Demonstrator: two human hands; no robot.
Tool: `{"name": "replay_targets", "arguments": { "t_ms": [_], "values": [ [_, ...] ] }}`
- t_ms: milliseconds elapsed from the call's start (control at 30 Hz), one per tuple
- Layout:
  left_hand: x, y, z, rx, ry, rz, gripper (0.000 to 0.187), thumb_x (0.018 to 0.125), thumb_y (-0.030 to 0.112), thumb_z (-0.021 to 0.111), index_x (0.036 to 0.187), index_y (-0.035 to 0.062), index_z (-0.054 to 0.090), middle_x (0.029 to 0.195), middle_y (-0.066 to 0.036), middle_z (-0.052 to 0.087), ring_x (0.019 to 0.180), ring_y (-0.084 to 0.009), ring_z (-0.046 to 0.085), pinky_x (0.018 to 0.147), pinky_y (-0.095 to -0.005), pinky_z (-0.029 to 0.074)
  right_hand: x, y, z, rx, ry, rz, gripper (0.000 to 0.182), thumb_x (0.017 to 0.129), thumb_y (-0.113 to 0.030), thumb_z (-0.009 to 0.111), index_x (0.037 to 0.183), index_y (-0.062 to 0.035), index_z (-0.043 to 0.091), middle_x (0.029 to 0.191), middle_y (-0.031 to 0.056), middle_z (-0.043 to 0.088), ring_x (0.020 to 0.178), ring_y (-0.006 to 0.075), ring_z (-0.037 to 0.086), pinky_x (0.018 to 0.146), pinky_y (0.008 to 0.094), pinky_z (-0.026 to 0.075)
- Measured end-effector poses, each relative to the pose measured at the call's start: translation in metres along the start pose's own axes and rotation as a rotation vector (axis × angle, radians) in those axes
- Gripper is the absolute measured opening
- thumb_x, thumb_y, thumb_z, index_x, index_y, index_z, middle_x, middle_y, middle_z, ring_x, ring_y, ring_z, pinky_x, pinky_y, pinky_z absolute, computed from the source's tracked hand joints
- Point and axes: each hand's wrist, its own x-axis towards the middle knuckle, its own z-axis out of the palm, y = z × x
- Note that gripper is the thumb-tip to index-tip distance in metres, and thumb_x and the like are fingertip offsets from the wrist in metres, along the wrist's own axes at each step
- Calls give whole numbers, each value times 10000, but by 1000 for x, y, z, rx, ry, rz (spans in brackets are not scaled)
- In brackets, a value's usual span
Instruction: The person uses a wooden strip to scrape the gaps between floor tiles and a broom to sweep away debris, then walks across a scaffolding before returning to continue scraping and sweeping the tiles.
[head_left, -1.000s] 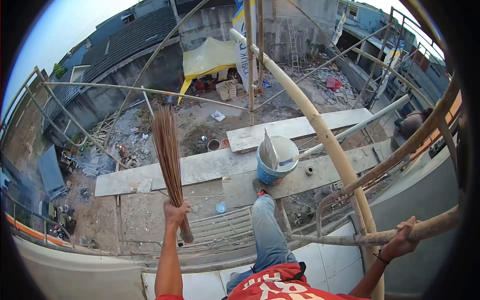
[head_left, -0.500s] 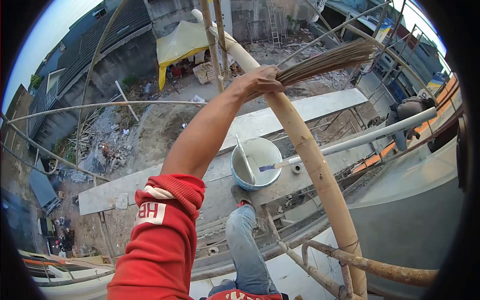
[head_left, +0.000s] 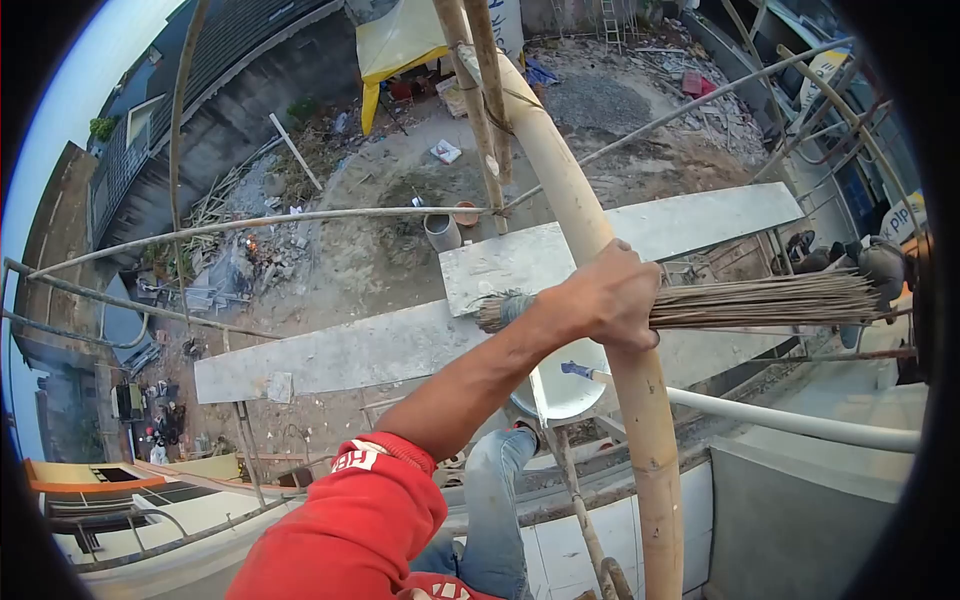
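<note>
My left hand [head_left: 625, 298], in a red sleeve [head_left: 345, 525], is closed round a broom of thin sticks [head_left: 765, 300] and rests against a thick bamboo pole [head_left: 648, 425]. The broom lies crosswise over the pole, its bound end [head_left: 508, 308] left of the hand. Below the hand, a bucket [head_left: 580, 395] of whitish liquid is partly hidden by the forearm, with a pale stick [head_left: 541, 395] in it. A blue-tipped brush [head_left: 577, 369] on a white pipe [head_left: 800, 425] reaches over the bucket. My right hand is not in view.
Scaffold planks [head_left: 330, 352] cross the middle, with thinner poles [head_left: 290, 217] around. Far below are rubble, a grey bucket [head_left: 442, 233] and a yellow-edged canopy [head_left: 400, 42]. Another person [head_left: 882, 265] is at the right. My jeans-clad leg [head_left: 495, 500] stands beneath the arm.
The view has shifted. My left hand appears lower and further right, still holding the broom at the pole. The broom has turned nearly level, and its bound end now shows.
</note>
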Motion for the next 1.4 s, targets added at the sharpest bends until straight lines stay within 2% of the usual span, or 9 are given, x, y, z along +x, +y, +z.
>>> {"name": "replay_targets", "arguments": {
  "t_ms": [500, 767, 933, 1067, 1100, 1167, 1200, 1233, 1400],
  "values": [
    [-3, -11, -13, -84, -40, -87, 347, 545, 403, 843, 765, 135, 827, 752, -97, 749, 796, -254, 732, 1027, -376, 395, 7, -37, 361, -221, -339, 479, 405, 1060, -231, 627, 1341, 50, 547, 981, 152, 659, 896, 240, 648, 818, 397, 550],
    [13, -17, 19, -152, 5, -125, 429, 419, 406, 888, 809, 234, 841, 821, -43, 760, 895, -224, 744, 1136, -419, 397, -58, -91, 368, -337, -590, 562, 375, 1068, -218, 595, 1325, 55, 567, 1000, 151, 669, 931, 234, 649, 863, 391, 548],
    [38, -11, 75, -228, 219, -262, 373, 508, 367, 920, 816, 177, 828, 915, -92, 786, 1009, -266, 750, 1172, -475, 403, -95, -191, 354, -403, -943, 549, 360, 1074, -209, 574, 1315, 58, 580, 1012, 151, 676, 953, 229, 650, 892, 387, 547],
    [-54, -77, -14, -284, 288, 6, 255, 572, 219, 873, 793, 119, 795, 878, -137, 775, 988, -345, 772, 1035, -531, 524, -72, -417, 450, 232, -909, 8, 351, 1078, -203, 558, 1307, 61, 590, 1022, 151, 681, 970, 226, 650, 914, 383, 546],
    [-94, -98, -42, -455, 327, -31, 231, 580, 172, 848, 787, 98, 777, 851, -164, 762, 949, -386, 771, 933, -539, 561, -67, -495, 489, 339, -816, -321, 371, 1040, -273, 732, 1136, 75, 647, 936, 170, 692, 771, 239, 654, 713, 386, 556],
    [-158, -149, -62, -559, 450, -137, 211, 584, 116, 817, 775, 64, 745, 808, -205, 743, 868, -451, 759, 762, -542, 600, -62, -561, 550, 549, -865, -544, 512, 1039, -451, 715, 1107, 56, 743, 929, 191, 755, 822, 332, 733, 727, 467, 575],
    [-190, -173, -63, -504, 527, -210, 213, 581, 108, 811, 771, 51, 732, 791, -220, 738, 828, -476, 747, 692, -537, 601, -38, -580, 577, 482, -1037, -1006, 397, 1074, -223, 568, 1341, 71, 595, 1114, 212, 694, 1050, 301, 646, 988, 509, 516],
    [-237, -202, -95, -565, 386, -324, 189, 597, 82, 790, 775, 55, 735, 797, -217, 745, 842, -475, 749, 722, -537, 598, -40, -632, 608, 610, -1172, -1145, 379, 1074, -245, 586, 1273, 72, 646, 1135, 218, 704, 1062, 350, 656, 1000, 566, 504],
    [-439, -297, -148, -465, 449, -890, 256, 657, 103, 812, 902, 70, 743, 921, -201, 751, 977, -442, 738, 841, -558, 581, -153, -833, 742, 565, -738, -1803, 375, 982, -236, 720, 1287, -20, 690, 1201, 205, 698, 1093, 386, 683, 1023, 547, 524]
  ]
}}
